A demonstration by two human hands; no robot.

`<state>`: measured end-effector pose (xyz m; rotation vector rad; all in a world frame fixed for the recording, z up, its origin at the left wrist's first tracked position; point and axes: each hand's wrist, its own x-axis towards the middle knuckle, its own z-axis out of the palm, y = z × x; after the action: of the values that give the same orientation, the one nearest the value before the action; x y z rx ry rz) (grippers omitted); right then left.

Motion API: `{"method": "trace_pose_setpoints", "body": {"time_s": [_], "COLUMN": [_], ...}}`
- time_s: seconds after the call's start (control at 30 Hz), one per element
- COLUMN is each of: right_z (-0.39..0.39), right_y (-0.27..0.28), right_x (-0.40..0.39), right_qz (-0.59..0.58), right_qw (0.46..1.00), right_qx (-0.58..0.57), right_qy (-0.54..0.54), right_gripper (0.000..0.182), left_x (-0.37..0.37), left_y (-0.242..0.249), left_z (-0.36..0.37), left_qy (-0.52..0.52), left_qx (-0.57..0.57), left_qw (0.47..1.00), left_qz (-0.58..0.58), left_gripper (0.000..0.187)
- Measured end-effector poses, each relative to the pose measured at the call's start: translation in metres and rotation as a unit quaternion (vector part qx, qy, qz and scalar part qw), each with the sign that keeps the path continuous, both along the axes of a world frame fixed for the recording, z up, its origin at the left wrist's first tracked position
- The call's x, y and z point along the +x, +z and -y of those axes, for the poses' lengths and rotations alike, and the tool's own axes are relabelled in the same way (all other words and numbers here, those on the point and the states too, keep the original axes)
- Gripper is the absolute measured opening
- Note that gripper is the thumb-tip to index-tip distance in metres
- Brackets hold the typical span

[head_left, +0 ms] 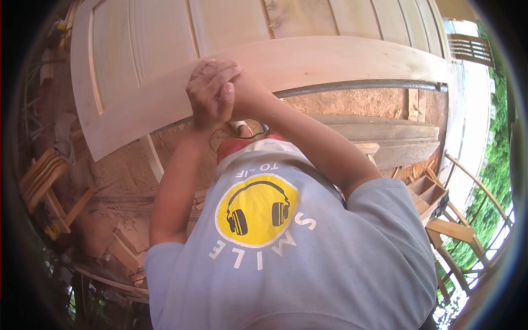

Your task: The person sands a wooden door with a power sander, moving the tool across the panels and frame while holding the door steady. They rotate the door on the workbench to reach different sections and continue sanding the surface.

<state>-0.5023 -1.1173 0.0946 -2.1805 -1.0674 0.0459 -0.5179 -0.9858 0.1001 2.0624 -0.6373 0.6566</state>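
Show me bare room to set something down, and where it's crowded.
Bare: the near strip of the wooden panel right of the clasped hands, between grooved boards and dark bar; also the strip left of the hands, up to its left end. Crowded: left side, with slatted wood and loose offcuts; lower right, around the compartmented wooden box.

"SMILE", "TO LIF", printed on grey-blue T-shirt (308, 269)

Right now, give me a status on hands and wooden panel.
Left hand clasped against right hand; no tool visible. Wooden panel behind them in view; contact unclear. They hide part of its near edge.
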Motion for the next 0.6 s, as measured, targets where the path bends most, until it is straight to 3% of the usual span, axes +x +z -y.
{"method": "trace_pose_setpoints", "body": {"time_s": [0.13,0.23,0.33,0.47,0.53,0.6], "right_z": [0.074,0.128,0.167,0.233,0.269,0.302], "right_y": [-0.02,0.009,0.021,0.039,0.034,0.035], "right_x": [0.006,0.01,0.021,0.032,0.041,0.049], "right_qz": [0.105,0.027,-0.021,-0.089,-0.077,-0.076], "right_qw": [0.984,0.969,0.921,0.895,0.896,0.888], "right_qx": [0.075,-0.151,-0.142,-0.16,-0.168,-0.187], "right_qy": [-0.119,-0.192,-0.362,-0.406,-0.405,-0.412], "right_gripper": [0.037,0.042,0.052,0.062,0.064,0.062], "left_x": [0.035,0.055,0.071,0.084,0.081,0.079], "left_y": [-0.004,-0.015,-0.046,-0.102,-0.119,-0.125], "left_z": [0.073,0.126,0.149,0.117,0.084,0.044], "left_qy": [-0.127,-0.084,-0.019,0.022,0.124,0.2], "left_qx": [-0.018,-0.052,0.007,0.233,0.316,0.264], "left_qw": [0.992,0.995,1.0,0.971,0.935,0.937], "left_qz": [0.006,0.034,0.006,-0.042,-0.098,-0.107], "left_gripper": [0.026,0.031,0.038,0.051,0.055,0.058]}}
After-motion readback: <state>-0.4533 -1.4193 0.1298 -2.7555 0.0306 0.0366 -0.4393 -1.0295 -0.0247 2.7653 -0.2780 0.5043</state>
